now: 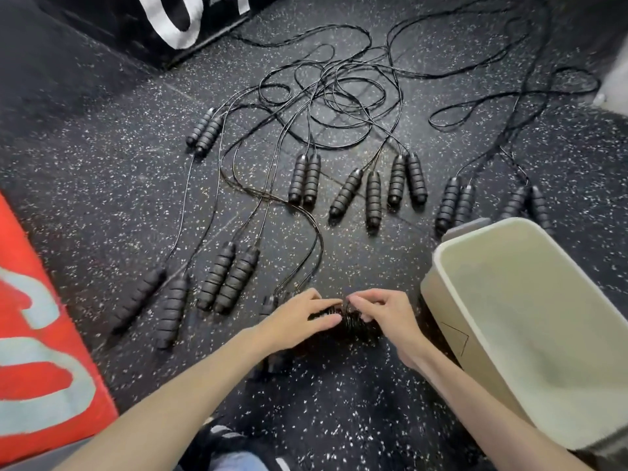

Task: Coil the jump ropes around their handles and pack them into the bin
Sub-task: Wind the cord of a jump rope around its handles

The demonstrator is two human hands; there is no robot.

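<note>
Several black jump ropes lie on the speckled rubber floor, their ribbed handles in pairs, such as one pair [228,277] at the left and another [304,178] in the middle. Their thin cords tangle in loops [343,96] farther back. My left hand [300,316] grips a pair of handles [353,326] wound with cord, low in the middle. My right hand [380,309] pinches the cord just above those handles. A beige bin [438,260] stands tilted at the right, with nothing visible inside.
A red mat [37,334] with pale lettering lies at the left. A black box [142,25] with white lettering stands at the back left. My dark shoe [217,440] shows at the bottom edge.
</note>
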